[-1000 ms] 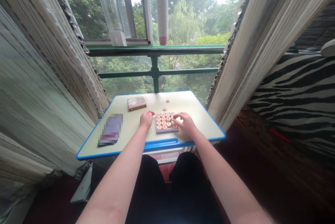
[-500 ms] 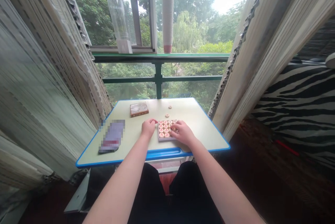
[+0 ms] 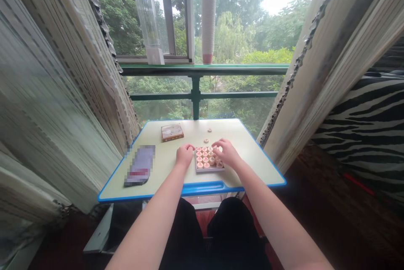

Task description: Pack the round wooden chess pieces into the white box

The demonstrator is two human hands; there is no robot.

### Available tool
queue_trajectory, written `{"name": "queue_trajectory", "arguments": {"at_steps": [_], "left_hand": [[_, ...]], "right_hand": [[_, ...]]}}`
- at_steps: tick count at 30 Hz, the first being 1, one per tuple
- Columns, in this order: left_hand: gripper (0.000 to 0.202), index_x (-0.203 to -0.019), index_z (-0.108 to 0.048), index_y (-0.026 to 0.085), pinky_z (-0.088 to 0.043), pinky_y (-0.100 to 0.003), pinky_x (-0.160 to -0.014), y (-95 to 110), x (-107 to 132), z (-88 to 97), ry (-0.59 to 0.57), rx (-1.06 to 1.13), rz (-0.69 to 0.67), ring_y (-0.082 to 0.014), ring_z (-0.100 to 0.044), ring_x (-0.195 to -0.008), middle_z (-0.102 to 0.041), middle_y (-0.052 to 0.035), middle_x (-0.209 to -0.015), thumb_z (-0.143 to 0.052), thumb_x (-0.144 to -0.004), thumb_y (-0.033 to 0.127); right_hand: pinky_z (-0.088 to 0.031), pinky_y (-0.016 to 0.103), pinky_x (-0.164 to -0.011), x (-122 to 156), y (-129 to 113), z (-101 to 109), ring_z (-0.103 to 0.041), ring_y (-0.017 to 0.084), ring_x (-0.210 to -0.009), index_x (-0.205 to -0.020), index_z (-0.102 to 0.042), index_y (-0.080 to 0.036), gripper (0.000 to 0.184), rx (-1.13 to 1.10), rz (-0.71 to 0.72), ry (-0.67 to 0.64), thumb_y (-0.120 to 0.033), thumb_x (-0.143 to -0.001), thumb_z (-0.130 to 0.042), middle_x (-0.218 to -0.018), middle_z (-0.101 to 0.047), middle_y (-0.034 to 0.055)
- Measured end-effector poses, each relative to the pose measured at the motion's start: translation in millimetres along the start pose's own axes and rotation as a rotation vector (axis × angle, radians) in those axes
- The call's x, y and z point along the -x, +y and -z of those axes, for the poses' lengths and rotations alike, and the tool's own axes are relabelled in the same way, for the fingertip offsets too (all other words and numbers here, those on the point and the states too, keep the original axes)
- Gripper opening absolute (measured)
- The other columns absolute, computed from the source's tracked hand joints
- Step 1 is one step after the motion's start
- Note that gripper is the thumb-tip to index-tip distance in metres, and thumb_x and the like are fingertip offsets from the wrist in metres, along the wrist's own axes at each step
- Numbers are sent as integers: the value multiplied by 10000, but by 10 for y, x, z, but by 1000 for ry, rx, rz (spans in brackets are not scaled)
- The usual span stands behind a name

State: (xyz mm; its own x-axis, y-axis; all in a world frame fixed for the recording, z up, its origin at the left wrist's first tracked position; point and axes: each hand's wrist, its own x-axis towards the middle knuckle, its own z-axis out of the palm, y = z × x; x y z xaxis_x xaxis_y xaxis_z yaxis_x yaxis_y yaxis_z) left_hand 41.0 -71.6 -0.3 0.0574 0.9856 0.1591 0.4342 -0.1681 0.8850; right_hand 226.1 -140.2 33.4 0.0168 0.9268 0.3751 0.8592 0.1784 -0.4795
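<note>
A shallow white box holds several round Chinese chess pieces in rows, marked in red and dark characters. My right hand is over the box's far right part, with thumb and fingers apart; its fingertips are close above the pieces, and whether they touch is unclear. Against the box's far left corner lies my left hand, fingers curled in; what they hold, if anything, is hidden. Beyond the box, two loose pieces lie on the table: a nearer chess piece and a farther chess piece.
The pale table has a blue rim. At its back left is a flat patterned box; at the left lies a pixelated purple-grey item. A stack of cups stands on the green railing. Curtains hang on both sides.
My right hand has lifted and shifted toward the box's far side, uncovering pieces at its near right. My left hand stays at the box's left edge. The whole view has shifted slightly.
</note>
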Motion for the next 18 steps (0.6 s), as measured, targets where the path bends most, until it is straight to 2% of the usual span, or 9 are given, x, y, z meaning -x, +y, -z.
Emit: {"name": "queue_trajectory", "arguments": {"at_steps": [3,8,10,13,18], "left_hand": [[205,-604,-600,187,-393,-254,-615,9,-8,-6,10,-2,0,-160,-559,-661,-633,-19,-640,-403,-658,196],[196,-606,-590,188,-383,-249,-570,-9,-44,-17,8,34,38,-145,-526,-585,-610,-11,-606,-402,-657,206],[191,-607,-587,188,-376,-247,-553,-15,-60,-22,14,52,48,-139,-506,-556,-601,-8,-595,-405,-657,215],[191,-598,-587,189,-377,-246,-559,-16,-81,-29,24,67,59,-137,-505,-562,-597,-8,-592,-407,-654,219],[194,-575,-583,193,-375,-247,-570,-11,-112,-39,46,46,69,-139,-511,-576,-592,-4,-579,-405,-648,214]], "right_hand": [[-410,258,-791,-359,34,-1,-543,171,-913,-958,-659,-209,238,98,-124,-155,-220,-771,-512,-1007,-581,63],[-418,266,-726,-819,77,-180,-555,211,-923,-1038,-635,-185,348,177,-193,-214,-356,-745,-561,-1068,-595,93],[-417,261,-714,-912,84,-263,-555,217,-934,-1041,-634,-184,385,204,-205,-243,-385,-717,-589,-1075,-605,96],[-418,253,-685,-989,91,-335,-568,213,-916,-965,-664,-184,334,224,-200,-287,-383,-706,-595,-1057,-624,95],[-422,247,-651,-1010,111,-329,-589,209,-854,-895,-678,-174,315,230,-195,-320,-399,-684,-612,-981,-652,101]]}}
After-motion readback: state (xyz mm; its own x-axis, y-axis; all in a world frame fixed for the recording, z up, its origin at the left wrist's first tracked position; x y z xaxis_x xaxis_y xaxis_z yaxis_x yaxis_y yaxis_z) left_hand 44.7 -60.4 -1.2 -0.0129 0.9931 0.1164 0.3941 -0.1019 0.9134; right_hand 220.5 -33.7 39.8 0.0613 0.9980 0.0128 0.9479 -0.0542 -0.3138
